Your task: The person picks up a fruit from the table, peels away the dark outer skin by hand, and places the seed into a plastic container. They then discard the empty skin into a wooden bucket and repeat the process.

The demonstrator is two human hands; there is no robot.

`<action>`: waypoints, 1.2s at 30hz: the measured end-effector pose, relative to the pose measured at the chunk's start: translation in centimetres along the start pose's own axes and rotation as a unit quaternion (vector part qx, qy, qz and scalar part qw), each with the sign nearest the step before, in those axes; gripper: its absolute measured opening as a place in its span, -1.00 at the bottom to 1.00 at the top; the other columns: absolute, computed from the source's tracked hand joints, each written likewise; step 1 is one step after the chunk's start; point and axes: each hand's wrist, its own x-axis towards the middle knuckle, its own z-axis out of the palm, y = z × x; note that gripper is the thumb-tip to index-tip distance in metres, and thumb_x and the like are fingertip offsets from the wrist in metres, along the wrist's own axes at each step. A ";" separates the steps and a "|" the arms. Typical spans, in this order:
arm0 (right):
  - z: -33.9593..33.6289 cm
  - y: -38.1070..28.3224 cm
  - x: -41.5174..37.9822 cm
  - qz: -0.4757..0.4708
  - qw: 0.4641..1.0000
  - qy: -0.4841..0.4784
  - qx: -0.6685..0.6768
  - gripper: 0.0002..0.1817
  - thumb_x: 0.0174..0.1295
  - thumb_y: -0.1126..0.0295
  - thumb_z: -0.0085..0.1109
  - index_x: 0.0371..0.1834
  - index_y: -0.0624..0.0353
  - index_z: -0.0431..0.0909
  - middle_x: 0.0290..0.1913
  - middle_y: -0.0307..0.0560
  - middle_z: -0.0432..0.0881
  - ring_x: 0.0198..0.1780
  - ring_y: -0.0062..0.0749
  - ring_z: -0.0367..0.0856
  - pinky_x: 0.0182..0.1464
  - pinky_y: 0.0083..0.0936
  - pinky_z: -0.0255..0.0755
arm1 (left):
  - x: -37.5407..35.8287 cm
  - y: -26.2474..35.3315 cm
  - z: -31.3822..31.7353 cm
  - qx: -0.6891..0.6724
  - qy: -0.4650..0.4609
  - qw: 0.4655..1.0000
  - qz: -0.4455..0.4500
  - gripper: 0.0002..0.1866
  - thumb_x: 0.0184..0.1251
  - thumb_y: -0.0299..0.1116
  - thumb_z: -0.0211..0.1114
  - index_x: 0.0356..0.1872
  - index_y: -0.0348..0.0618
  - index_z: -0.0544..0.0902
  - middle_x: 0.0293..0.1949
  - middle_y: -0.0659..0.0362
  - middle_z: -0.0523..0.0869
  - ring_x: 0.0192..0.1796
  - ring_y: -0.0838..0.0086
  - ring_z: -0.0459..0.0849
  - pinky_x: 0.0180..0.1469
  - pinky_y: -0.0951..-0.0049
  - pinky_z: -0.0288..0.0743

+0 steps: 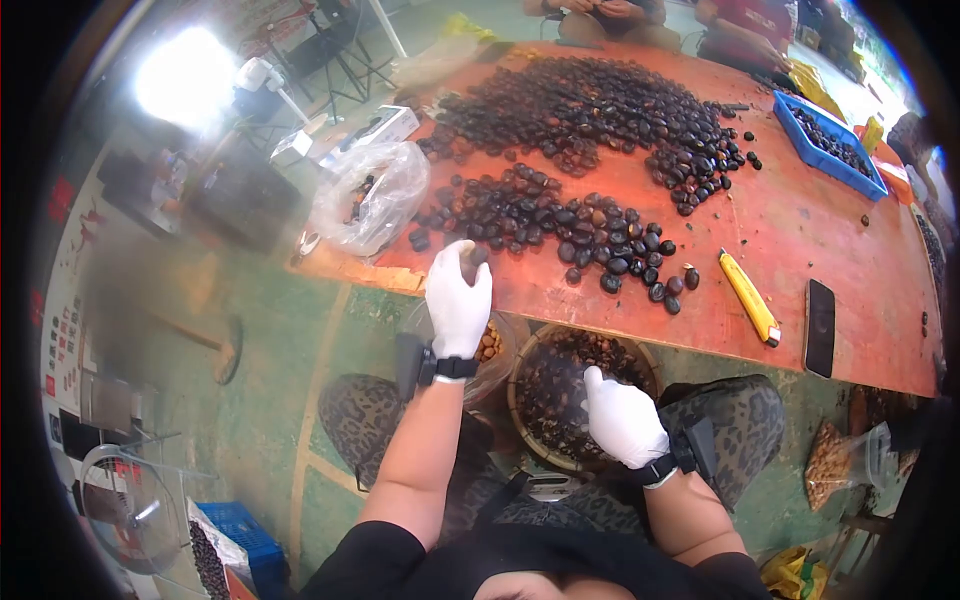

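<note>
My left hand [458, 305], in a white glove, is at the near edge of the red table. Its thumb and fingers close on a dark nut [479, 257]. Just beyond lies a loose group of dark, shiny nuts [535, 215], with a larger heap [610, 95] behind it. My right hand [622, 420], also gloved, hovers over a round woven basket [519, 410] between my knees. Its fingers are curled and the thumb points up; whatever it may hold is hidden. Brown shell-like pieces fill the basket. Beside it, a clear bag [500, 372] holds tan kernels.
A yellow utility knife [750, 300] and a black phone [820, 328] lie on the table at right. A blue tray [832, 155] of nuts is farther back. A clear plastic bag [400, 190] sits at the left corner. Other people [610, 22] sit across the table.
</note>
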 end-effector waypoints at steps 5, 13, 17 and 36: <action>-0.3 0.1 0.3 0.045 0.997 -0.046 -0.035 -0.81 0.19 0.45 0.01 -0.13 0.17 0.46 -0.54 -0.02 0.60 -0.51 -0.22 0.67 -0.51 -0.31 0.52 | -4.0 3.1 -1.9 -0.380 -0.125 0.911 -0.102 -0.57 0.19 -0.71 0.22 0.12 -0.22 0.56 0.01 0.27 0.59 0.04 0.59 0.59 0.13 0.56 0.44; -2.5 -1.2 0.6 0.022 0.922 0.065 0.380 -0.56 0.28 0.48 0.09 0.25 0.12 0.38 -0.38 -0.02 0.61 -0.41 -0.32 0.62 -0.35 -0.45 0.49 | -6.9 5.2 -3.5 -0.419 -0.205 0.877 -0.112 -0.59 0.16 -0.71 0.28 0.07 -0.24 0.58 0.02 0.27 0.53 0.01 0.59 0.58 0.04 0.58 0.48; -4.9 -1.9 0.3 0.083 0.731 -0.026 0.677 -0.58 0.35 0.49 0.06 0.28 0.13 0.35 -0.36 -0.26 0.55 -0.45 -0.71 0.41 -0.40 -0.71 0.33 | -8.2 5.6 -3.4 -0.379 -0.224 0.894 -0.084 -0.51 0.15 -0.74 0.29 0.16 -0.25 0.57 0.14 0.24 0.47 0.03 0.55 0.59 0.08 0.57 0.50; -2.7 -2.2 0.2 -0.052 0.868 0.153 0.469 -0.44 0.28 0.57 0.07 0.39 0.14 0.31 -0.07 0.10 0.62 -0.18 -0.18 0.62 -0.07 -0.44 0.49 | -9.2 5.6 -2.5 -0.540 -0.197 0.810 -0.116 -0.64 0.12 -0.76 0.32 -0.03 -0.29 0.61 0.00 0.19 0.57 0.02 0.52 0.58 0.10 0.53 0.51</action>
